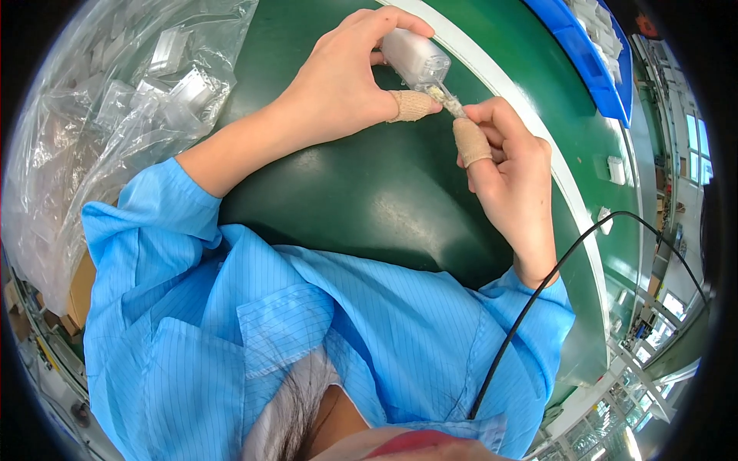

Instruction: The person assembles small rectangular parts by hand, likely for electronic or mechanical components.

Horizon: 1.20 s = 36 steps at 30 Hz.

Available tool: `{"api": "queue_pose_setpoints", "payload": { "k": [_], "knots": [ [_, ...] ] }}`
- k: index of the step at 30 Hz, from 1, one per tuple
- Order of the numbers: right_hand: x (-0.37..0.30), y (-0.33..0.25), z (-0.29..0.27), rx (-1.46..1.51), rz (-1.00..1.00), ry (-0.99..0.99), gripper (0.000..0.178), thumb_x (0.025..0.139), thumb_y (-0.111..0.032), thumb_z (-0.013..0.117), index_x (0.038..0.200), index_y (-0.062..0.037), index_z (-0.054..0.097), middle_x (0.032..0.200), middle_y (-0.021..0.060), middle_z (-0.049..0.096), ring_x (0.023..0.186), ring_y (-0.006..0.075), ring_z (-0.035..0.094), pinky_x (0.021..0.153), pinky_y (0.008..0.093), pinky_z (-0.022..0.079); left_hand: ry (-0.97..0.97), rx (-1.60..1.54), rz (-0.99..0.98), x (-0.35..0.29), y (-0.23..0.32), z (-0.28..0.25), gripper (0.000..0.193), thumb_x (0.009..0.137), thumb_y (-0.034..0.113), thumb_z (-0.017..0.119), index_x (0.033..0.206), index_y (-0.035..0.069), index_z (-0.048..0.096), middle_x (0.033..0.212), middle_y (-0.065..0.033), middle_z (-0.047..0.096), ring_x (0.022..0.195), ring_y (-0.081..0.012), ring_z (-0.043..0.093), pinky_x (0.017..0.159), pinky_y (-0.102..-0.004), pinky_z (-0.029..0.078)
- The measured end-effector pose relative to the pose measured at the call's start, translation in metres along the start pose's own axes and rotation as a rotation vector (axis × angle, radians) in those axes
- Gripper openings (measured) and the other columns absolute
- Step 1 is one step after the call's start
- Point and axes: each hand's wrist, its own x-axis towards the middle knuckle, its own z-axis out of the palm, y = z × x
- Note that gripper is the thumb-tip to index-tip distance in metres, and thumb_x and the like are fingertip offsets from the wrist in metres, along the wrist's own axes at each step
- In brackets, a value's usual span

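My left hand [342, 77] is closed round a white, rounded block-shaped housing [415, 58], fingers over its far side and thumb beneath its near end. From that end a narrow, clear, crumpled-looking piece [447, 100] with something yellowish in it runs toward my right hand [513, 165]. The right thumb and forefinger pinch the tip of this piece; what exactly it is I cannot make out. Tan fabric covers wrap both thumbs. The two hands hold the work just above the green table surface [400, 207].
A large clear plastic bag [115, 115] with several white housings lies on the left. At the far right, beyond a white rail [565, 173], a blue bin [573, 42] holds white parts. Small white pieces [616, 170] lie past the rail. A black cable [530, 307] arches across the right side.
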Motion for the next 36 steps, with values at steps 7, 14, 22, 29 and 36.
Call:
{"api": "queue_pose_setpoints", "payload": {
  "k": [7,14,22,29,36],
  "knots": [
    [0.004,0.011,-0.016,0.03,-0.296,-0.312,0.009,0.08,-0.006,0.063,0.087,-0.0006,0.061,0.069,0.01,0.063,0.058,0.0198,0.059,0.052,0.029,0.045,-0.06,-0.297,-0.236,-0.002,-0.016,-0.012,0.059,0.066,0.012,0.082,0.118,0.01,0.053,0.117,-0.008,0.053,0.104,-0.0202,0.057,0.093,-0.0327,0.046],
    [0.027,0.039,0.009,0.95,0.06,-0.309,0.049,0.084,-0.014,0.065,0.127,0.0002,0.047,0.116,0.0101,0.055,0.102,0.019,0.056,0.083,0.0321,0.05,-0.351,-0.365,-0.139,-0.003,-0.008,-0.019,0.077,0.07,0.017,0.078,0.139,0.015,0.042,0.133,-0.0042,0.049,0.124,-0.0221,0.043,0.107,-0.0388,0.029],
    [0.054,0.036,0.009,0.978,-0.019,-0.014,0.039,0.083,-0.004,0.066,0.119,-0.0006,0.053,0.109,0.0087,0.058,0.099,0.0164,0.059,0.085,0.0284,0.051,-0.219,-0.307,-0.156,0.0,-0.011,-0.014,0.071,0.075,0.011,0.073,0.138,0.01,0.04,0.128,-0.0112,0.05,0.119,-0.0221,0.046,0.098,-0.0364,0.039],
    [0.053,0.031,0.007,0.448,-0.307,0.127,0.028,0.075,-0.003,0.073,0.102,-0.0032,0.068,0.098,0.0054,0.063,0.087,0.0127,0.058,0.078,0.0243,0.047,-0.231,-0.005,-0.313,0.003,-0.004,-0.013,0.048,0.081,0.009,0.07,0.125,0.0,0.053,0.116,-0.0105,0.061,0.107,-0.017,0.058,0.093,-0.0302,0.046],
    [0.051,0.034,-0.006,0.193,-0.469,0.128,0.029,0.073,-0.003,0.072,0.102,-0.0045,0.069,0.094,0.0072,0.065,0.081,0.0142,0.059,0.075,0.0243,0.048,-0.186,-0.08,-0.296,0.0,-0.01,-0.005,0.033,0.085,0.007,0.067,0.116,-0.002,0.059,0.103,-0.0091,0.065,0.095,-0.0141,0.062,0.084,-0.0265,0.051]
  ]
}}
